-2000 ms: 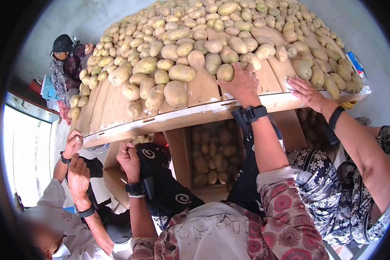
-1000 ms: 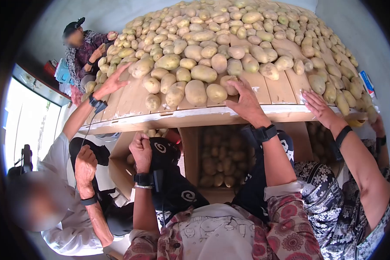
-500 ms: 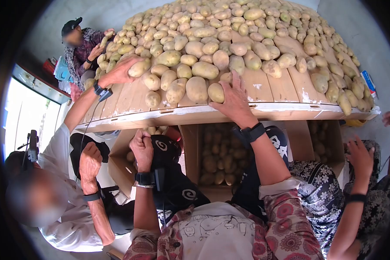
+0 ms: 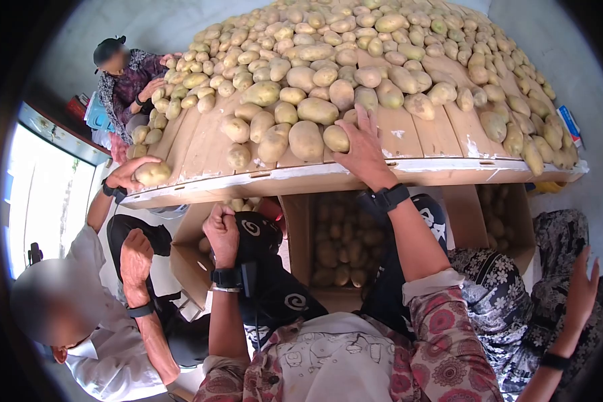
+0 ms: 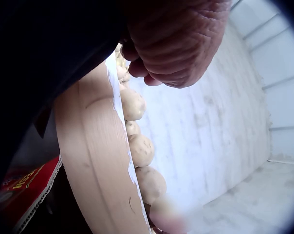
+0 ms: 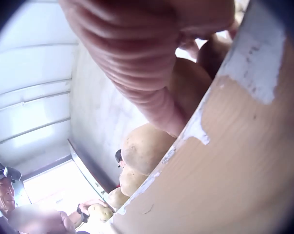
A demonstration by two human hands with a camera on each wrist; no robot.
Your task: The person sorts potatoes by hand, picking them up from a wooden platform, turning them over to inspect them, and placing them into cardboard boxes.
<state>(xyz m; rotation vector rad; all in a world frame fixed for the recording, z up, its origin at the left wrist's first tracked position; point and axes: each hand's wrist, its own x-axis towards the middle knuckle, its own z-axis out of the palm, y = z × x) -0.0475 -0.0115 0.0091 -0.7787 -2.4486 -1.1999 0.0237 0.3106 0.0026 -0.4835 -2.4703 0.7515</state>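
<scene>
In the head view my right hand [image 4: 365, 151] reaches over the table's front edge, thumb and fingers around a potato [image 4: 350, 116] that they partly cover. Another potato [image 4: 336, 139] lies against the outside of my thumb. The right wrist view shows the held potato [image 6: 188, 80] in shade under my hand [image 6: 142, 53], with a potato [image 6: 144, 148] beside it. My left hand [image 4: 221, 234] is held curled above my dark-clothed leg, below the table edge, nothing visible in it. In the left wrist view its fingers are folded under the hand [image 5: 178, 44].
Many potatoes [image 4: 301, 50] cover the wooden table [image 4: 409, 137], whose front edge has peeling white. Below stand cardboard boxes [image 4: 296, 234] of potatoes. At left a person's hand [image 4: 125, 174] holds a potato [image 4: 153, 173]; another person [image 4: 124, 80] sits behind. At right another hand [image 4: 583, 288] is raised.
The left neighbour's hand has brought a potato from the pile to the table's front left corner. The right neighbour's hand has left the table edge. My right hand has shifted from one second ago.
</scene>
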